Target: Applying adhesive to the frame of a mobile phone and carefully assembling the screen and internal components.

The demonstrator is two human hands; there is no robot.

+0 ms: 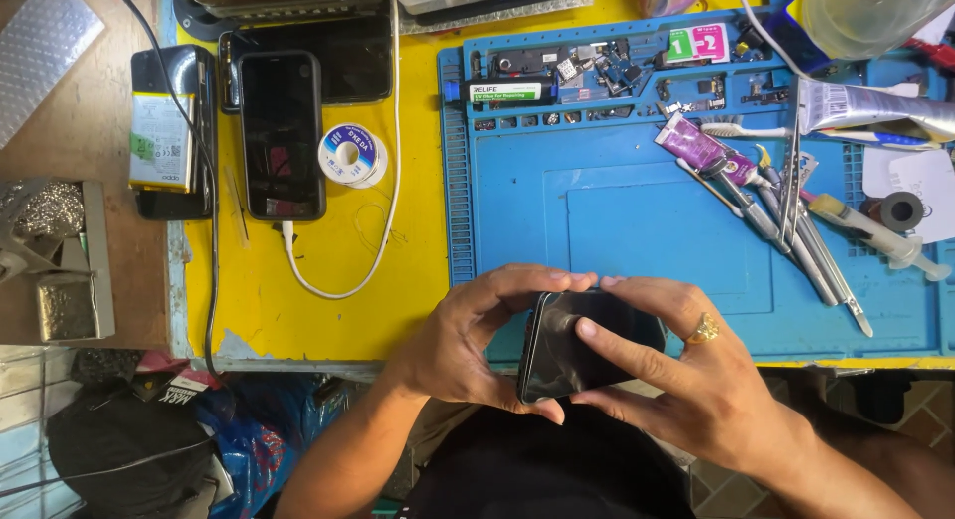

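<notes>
Your left hand (468, 345) and right hand (686, 375) both hold the glossy black slab-shaped phone (572, 345) at six o'clock, over the near edge of the blue silicone work mat (647, 230). Your left fingers curl closed around its left edge; your right hand cups its right side, thumb pressed flat on the glass. A second black phone (282, 131) lies cabled at ten o'clock on the yellow tabletop (328, 310), just beside a white solder-wire spool (351, 154).

We hold our left hand (468, 340) curled, fingers arched over the top and thumb tucked below, clamped tight. Our right hand (686, 365) meets it from the other side, index finger stretched flat, a gold ring on one finger, forearms angling inward.
</notes>
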